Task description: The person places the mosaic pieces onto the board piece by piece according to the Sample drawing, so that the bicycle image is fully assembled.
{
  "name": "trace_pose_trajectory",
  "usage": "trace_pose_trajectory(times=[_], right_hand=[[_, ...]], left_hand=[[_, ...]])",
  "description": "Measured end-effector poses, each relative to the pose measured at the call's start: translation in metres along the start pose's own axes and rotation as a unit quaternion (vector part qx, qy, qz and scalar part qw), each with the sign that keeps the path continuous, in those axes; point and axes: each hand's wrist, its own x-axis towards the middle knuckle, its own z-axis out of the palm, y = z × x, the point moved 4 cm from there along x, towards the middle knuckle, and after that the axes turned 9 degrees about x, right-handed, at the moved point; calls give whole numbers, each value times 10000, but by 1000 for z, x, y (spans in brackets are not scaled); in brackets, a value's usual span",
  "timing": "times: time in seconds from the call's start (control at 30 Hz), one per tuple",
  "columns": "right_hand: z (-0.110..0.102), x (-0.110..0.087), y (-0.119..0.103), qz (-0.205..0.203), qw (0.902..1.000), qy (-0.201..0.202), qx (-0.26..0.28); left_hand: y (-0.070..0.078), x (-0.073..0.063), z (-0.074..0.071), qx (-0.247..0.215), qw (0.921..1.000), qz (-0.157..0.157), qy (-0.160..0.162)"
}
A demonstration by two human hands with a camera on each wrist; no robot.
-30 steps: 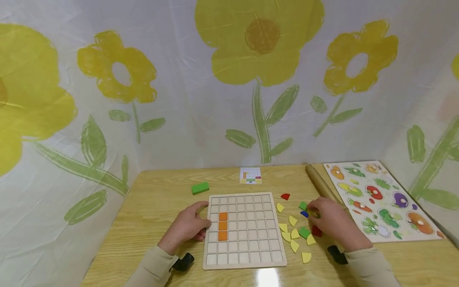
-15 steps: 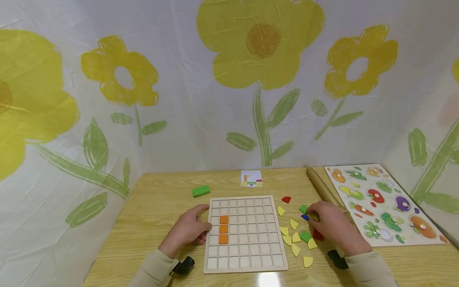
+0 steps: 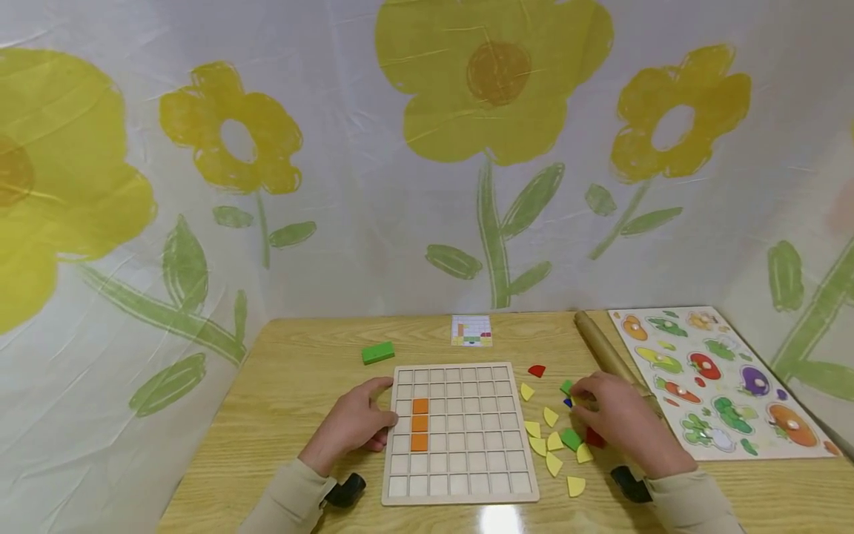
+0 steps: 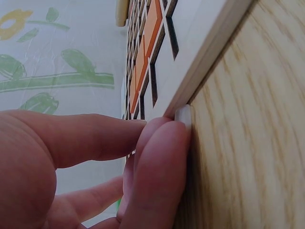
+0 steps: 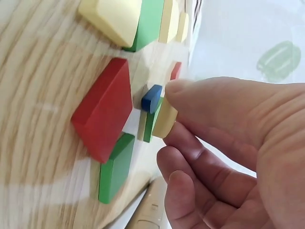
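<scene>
My left hand point(image 3: 355, 419) grips the left edge of a wooden grid board point(image 3: 477, 466), its fingers against the rim in the left wrist view. Three orange squares point(image 3: 419, 423) lie in one column of the board. To the right of the board, my right hand point(image 3: 610, 408) pinches a small yellow piece point(image 5: 165, 118) between thumb and finger, low over the table. Close by lie a blue piece point(image 5: 151, 98), a red piece point(image 5: 106, 110) and green pieces point(image 5: 117, 168). The red piece is partly hidden by the hand in the head view.
Several yellow quarter-circles point(image 3: 553, 464) are scattered beside the board. A red quarter-circle point(image 3: 537, 370) lies behind them, and a green block point(image 3: 378, 353) at back left. A pattern card point(image 3: 471, 331), a brown roll point(image 3: 607, 350) and a vegetable puzzle point(image 3: 727, 382) lie farther back and right.
The head view has shifted slightly. My right fingertips now cover more of the blue piece. The left hand keeps its place on the board, and the orange squares stay put.
</scene>
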Motion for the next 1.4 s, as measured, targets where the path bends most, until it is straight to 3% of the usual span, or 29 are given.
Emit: trace_pose_trajectory(times=[0.27,0.77,1.13,1.4], right_hand=[[10,7,-18,-164,9997,-72,189],[57,51,-94,-385,9958,-282,787],[87,65,-130,-967,9933,-349,536],[107,66,-147,-1156,9912,-524,383]], left_hand=[[0,0,0,35,10000,-21,59],[-4,2,2,-8,9999,105,-52],[-1,2,0,54,9999,107,27],[-2,2,0,157,9998,86,54]])
